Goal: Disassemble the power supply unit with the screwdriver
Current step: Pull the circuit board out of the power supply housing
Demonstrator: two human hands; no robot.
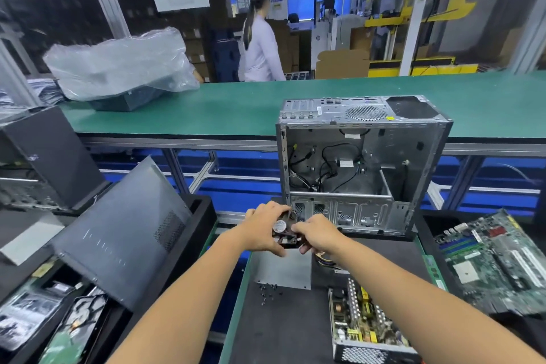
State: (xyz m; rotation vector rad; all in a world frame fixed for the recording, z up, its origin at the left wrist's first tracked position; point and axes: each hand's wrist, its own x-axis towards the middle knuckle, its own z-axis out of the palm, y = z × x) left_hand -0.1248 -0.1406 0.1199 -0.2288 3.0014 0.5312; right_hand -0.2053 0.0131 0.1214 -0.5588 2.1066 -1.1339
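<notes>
Both hands meet over the dark work mat (283, 331), holding a small black cooling fan (284, 230) between them. The left hand (263, 227) grips the fan from its left side, fingers curled over the top edge and thumb under the bottom edge. The right hand (317, 232) pinches the fan's right edge, fingertips closed on it; a bundle of coloured wires (323, 258) hangs below that hand (where they end is hidden by the wrist).

The opened power supply unit (366, 325) lies on the mat near the bottom edge of the view, under the right forearm, its circuit board with coils and yellow parts exposed and a perforated metal wall at its near end. A flat grey metal cover plate (283, 273) lies on the mat just beside it to the left, below the hands, with several small dark screws (267, 292) scattered at the plate's lower left corner.

Behind the hands stands an empty computer case (362, 165), its open side facing the camera, loose black cables inside. A green motherboard (496, 260) rests in a black tray on the right. A grey side panel (124, 233) leans in a black bin on the left. Beyond the green conveyor belt (236, 106) a person in a white coat (260, 47) stands near a plastic-wrapped box (118, 65).
</notes>
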